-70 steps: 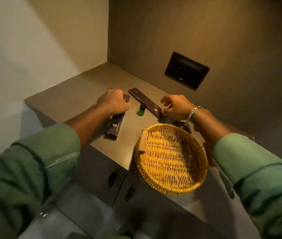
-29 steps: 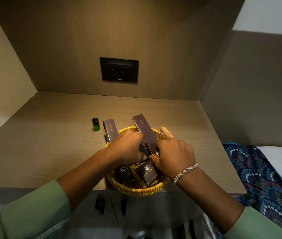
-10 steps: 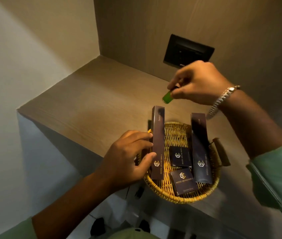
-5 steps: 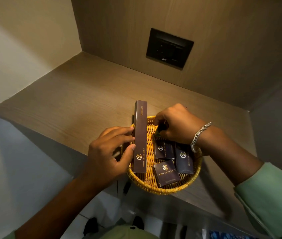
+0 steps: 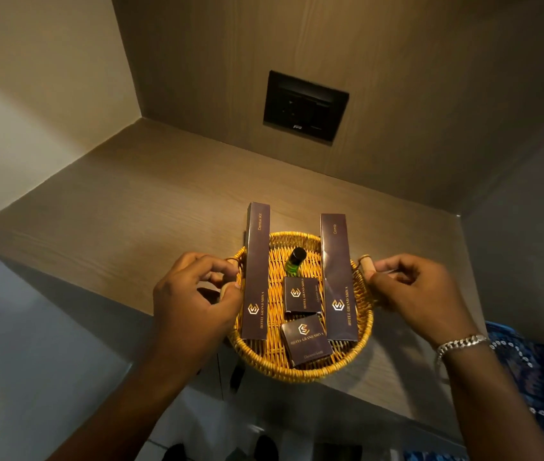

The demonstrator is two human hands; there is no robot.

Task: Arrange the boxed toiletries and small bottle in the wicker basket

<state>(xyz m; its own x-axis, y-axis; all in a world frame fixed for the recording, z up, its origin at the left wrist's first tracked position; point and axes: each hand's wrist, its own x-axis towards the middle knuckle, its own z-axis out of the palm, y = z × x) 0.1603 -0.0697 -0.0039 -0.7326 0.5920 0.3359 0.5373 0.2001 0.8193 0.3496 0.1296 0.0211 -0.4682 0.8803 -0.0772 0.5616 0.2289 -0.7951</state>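
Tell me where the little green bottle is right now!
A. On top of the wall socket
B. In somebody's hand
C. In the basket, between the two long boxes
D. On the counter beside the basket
C: the little green bottle lies inside the wicker basket, between the long Dental Kit box and the long Comb box, just behind the two small boxes; neither hand is holding it.

Wood-grain shelf [image 5: 131, 207], black wall socket plate [image 5: 305, 105] above it; blue patterned fabric [image 5: 543, 377] at right
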